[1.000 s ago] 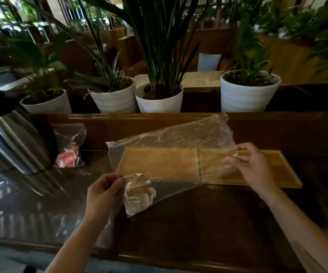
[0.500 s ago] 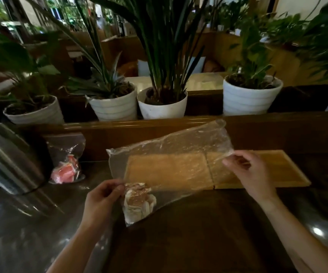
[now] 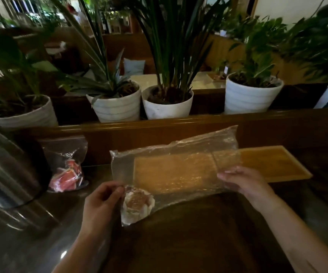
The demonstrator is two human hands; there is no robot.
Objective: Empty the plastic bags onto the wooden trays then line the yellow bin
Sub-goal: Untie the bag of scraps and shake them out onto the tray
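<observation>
While both hands pinched the clear bag (image 3: 178, 170) over the wooden trays (image 3: 273, 164) | left hand (image 3: 100, 205), right hand (image 3: 245, 182) | step: emptying | next: tip the food (image 3: 137, 203) out.

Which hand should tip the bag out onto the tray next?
Left, probably. The left hand pinches the clear bag beside its contents; the right hand holds the far end over the wooden tray.
</observation>
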